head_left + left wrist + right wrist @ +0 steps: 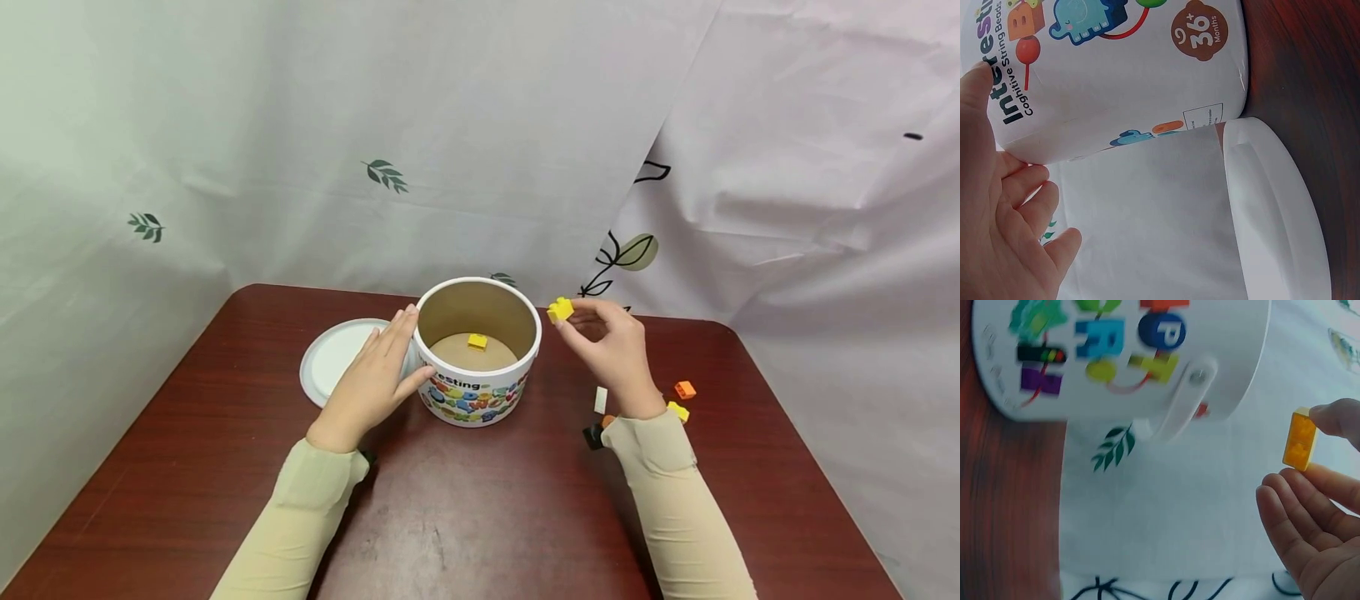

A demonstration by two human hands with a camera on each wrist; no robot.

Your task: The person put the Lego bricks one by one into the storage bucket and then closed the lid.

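Note:
A white round bucket (472, 400) printed with colourful letters stands upright on the table, its top uncovered. On its floor lies one yellow toy brick (477, 342). My left hand (375, 371) rests against the bucket's left side, fingers stretched along the rim; the left wrist view shows the thumb (977, 87) on the printed wall. Just right of the bucket, my right hand (611, 346) pinches a second yellow toy brick (560, 310) between thumb and fingers, at about rim height. In the right wrist view that brick (1300, 440) shows its hollow underside.
A white lid (337, 358) lies left of the bucket, partly behind the left hand. Right of the bucket, near the right wrist, lie a white brick (601, 400), a black piece (593, 437), an orange brick (685, 389) and a yellow brick (678, 411). A pale curtain (300, 167) hangs behind the table.

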